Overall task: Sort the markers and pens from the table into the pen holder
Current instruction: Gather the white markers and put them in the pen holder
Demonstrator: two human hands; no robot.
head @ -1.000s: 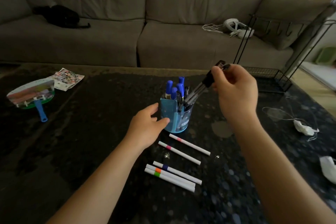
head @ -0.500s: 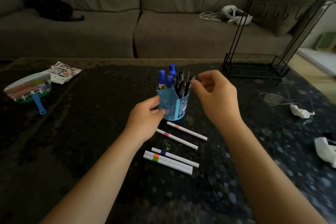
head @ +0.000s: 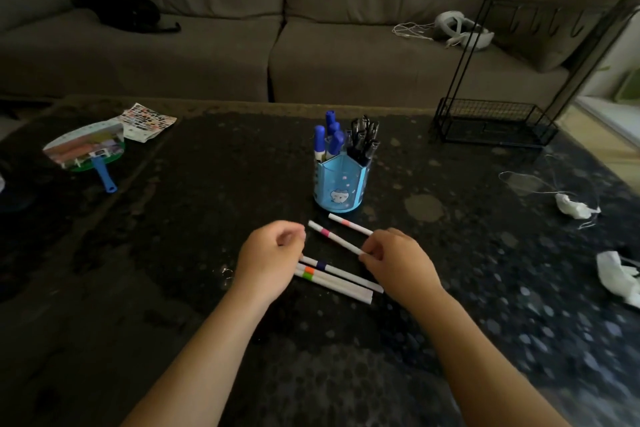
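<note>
A blue pen holder [head: 341, 185] stands mid-table with blue-capped markers [head: 327, 139] and black pens [head: 363, 140] upright in it. In front of it lie several white markers: a pink-banded one [head: 348, 224], a magenta-banded one [head: 334, 239], a navy-banded one [head: 343, 273], and an orange-banded and a green-banded one [head: 332, 284] side by side. My right hand [head: 398, 262] pinches the near end of the magenta-banded marker, which still rests on the table. My left hand [head: 268, 262] is loosely curled with nothing in it and covers the left ends of the three nearer markers.
A hand fan with a blue handle [head: 86, 152] and a printed packet [head: 145, 120] lie at the far left. A black wire rack [head: 495, 121] stands at the far right. Crumpled white tissues [head: 573, 210] and a thin wire lie at the right. A grey sofa [head: 311, 45] runs behind the table.
My right hand dropped the black pens into the holder, then came down to the white markers. My left hand left the holder's side and moved down to the nearer markers.
</note>
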